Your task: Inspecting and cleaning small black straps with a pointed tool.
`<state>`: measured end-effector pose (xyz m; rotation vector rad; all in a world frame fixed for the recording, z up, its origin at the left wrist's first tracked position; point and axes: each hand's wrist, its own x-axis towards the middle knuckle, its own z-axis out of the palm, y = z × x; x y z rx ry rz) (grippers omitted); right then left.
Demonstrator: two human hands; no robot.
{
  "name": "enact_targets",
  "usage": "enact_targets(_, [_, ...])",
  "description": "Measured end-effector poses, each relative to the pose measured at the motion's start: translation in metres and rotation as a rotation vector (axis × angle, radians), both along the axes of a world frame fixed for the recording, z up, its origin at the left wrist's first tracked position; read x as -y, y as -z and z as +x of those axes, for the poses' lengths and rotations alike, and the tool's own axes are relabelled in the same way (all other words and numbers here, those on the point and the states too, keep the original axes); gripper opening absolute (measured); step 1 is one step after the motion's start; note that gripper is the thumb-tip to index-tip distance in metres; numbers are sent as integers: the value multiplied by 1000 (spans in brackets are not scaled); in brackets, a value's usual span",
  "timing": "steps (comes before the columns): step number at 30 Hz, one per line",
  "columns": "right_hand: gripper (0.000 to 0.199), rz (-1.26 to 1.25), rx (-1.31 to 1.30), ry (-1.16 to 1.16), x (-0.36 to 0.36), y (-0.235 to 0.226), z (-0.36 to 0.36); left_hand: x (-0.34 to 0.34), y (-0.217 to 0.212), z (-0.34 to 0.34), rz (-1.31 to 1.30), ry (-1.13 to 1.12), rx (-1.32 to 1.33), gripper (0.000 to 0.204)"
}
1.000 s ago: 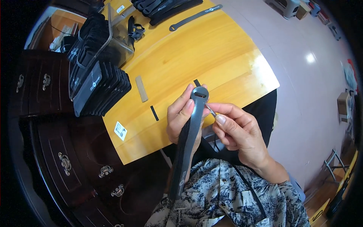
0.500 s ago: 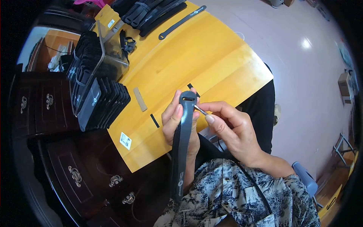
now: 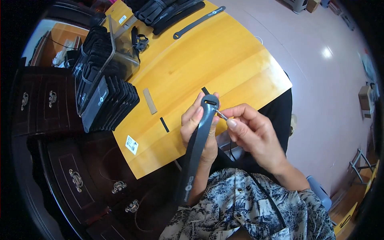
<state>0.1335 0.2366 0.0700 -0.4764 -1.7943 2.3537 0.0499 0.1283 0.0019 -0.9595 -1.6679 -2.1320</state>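
My left hand (image 3: pixel 191 127) grips a black hook-and-loop strap (image 3: pixel 196 148), fingers and thumb wrapped about its upper part. The strap's rounded end with an oval slot points up, and its long tail hangs down toward my shirt, white print near its bottom. Whether it is one strap or a stack is hard to see. My right hand (image 3: pixel 262 140) pinches a thin metal pointed tool (image 3: pixel 221 115) between thumb and index finger. The tool's tip touches, or nearly touches, the strap's edge just below the slot.
On the yellow wooden table (image 3: pixel 240 60) lie a single strap (image 3: pixel 200 22), a tan strip (image 3: pixel 150 101), a small black strip (image 3: pixel 165 125) and a white label (image 3: pixel 132 145). Bundled straps (image 3: pixel 168 14) sit at the back. Many folded straps (image 3: pixel 110 104) stand by a clear holder (image 3: pixel 129 64), beside dark drawers (image 3: pixel 60 106).
Both hands, the strap and the tool have shifted slightly right in the picture. The strap's tail now leans further to the left. Both grips stay the same.
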Motion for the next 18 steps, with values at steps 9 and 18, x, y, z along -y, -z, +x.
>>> enact_targets(9, [24,772,-466,356,17,35,-13,-9,-4,1,19,57,-9,35])
enact_targets(18, [37,1004,-582,228,-3,27,-11,-6,-17,8,187,93,219,32])
